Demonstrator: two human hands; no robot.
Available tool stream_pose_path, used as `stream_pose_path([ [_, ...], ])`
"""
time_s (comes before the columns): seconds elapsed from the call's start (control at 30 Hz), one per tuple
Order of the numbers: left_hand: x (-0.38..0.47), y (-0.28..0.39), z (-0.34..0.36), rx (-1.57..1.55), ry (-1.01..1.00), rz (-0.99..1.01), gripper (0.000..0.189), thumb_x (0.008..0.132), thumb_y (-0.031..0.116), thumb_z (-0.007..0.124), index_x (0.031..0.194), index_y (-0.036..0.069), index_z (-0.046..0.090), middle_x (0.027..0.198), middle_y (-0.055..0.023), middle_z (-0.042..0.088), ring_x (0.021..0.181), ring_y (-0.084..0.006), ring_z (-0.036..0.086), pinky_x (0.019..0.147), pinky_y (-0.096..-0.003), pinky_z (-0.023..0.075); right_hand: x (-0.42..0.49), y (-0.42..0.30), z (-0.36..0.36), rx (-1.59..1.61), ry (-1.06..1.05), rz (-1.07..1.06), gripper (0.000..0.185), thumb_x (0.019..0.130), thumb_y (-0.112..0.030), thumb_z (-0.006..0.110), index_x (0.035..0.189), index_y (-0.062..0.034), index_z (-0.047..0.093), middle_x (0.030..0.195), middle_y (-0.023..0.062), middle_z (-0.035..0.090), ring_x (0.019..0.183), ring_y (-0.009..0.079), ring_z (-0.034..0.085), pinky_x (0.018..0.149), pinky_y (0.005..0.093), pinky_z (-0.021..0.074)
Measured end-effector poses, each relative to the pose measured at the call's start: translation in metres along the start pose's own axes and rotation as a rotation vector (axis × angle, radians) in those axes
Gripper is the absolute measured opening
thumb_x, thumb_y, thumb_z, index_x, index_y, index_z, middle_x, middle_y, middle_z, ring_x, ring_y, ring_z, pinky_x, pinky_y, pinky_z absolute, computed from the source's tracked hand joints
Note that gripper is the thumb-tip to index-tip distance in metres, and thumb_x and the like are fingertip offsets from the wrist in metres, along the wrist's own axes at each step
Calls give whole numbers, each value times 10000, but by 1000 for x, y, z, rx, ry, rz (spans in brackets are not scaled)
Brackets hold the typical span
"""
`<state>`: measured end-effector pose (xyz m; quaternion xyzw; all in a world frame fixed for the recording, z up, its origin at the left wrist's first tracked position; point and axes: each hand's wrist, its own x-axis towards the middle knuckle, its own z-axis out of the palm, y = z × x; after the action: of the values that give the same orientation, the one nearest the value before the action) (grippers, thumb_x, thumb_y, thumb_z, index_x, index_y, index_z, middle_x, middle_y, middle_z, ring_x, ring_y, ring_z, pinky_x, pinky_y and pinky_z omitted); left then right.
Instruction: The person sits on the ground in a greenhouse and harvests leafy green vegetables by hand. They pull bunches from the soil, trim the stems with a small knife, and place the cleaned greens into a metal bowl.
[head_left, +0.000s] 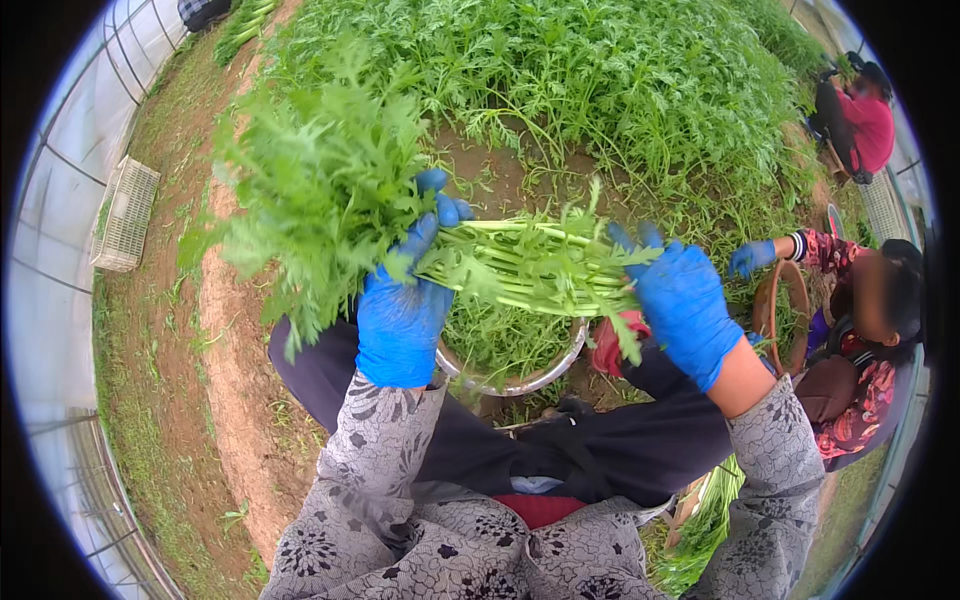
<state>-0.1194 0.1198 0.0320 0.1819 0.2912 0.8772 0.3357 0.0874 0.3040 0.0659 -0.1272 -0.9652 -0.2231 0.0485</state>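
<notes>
My left hand (405, 307), in a blue glove, grips a bunch of leafy greens (525, 262) that look like garland chrysanthemum. The bunch lies sideways, its leafy tops to the left and its pale stems to the right. At the stem end, my right hand (684, 304), also blue-gloved, has its fingers closed around stems and loose side leaves; the fingertips are partly blurred. Below the bunch stands a round basin (538, 386) with a shiny rim, between my knees. Loose green leaves (502, 337) fill it, and the bunch hides its far side.
A dense bed of growing greens (562, 67) spreads ahead. To my right, a co-worker's gloved hand (752, 257) is beside a brown tub (804, 300). Another person (862, 120) sits farther back. A plastic crate (127, 214) stands at left; cut greens (705, 525) lie at lower right.
</notes>
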Motion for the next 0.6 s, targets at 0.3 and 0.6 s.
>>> stream_pose_path([
  [0.3, 27, 2, -43, 450, -743, 278, 165, 914, 234, 637, 963, 77, 645, 910, -62, 623, 1053, -268, 565, 1105, -520, 285, 22, -64, 11, 1786, -184, 541, 960, 724, -396, 820, 1489, -74, 338, 845, 166, 668, 644, 243, 617, 648, 363, 505],
  [0.6, 26, 14, -28, 473, -925, 70, 240, 934, 273, 609, 825, 82, 706, 936, -73, 632, 1193, -314, 476, 1168, -534, 168, 52, -131, 127, 1726, 442, 717, 243, 855, -94, 688, 1090, -69, 631, 796, 143, 672, 646, 199, 644, 605, 302, 499],
])
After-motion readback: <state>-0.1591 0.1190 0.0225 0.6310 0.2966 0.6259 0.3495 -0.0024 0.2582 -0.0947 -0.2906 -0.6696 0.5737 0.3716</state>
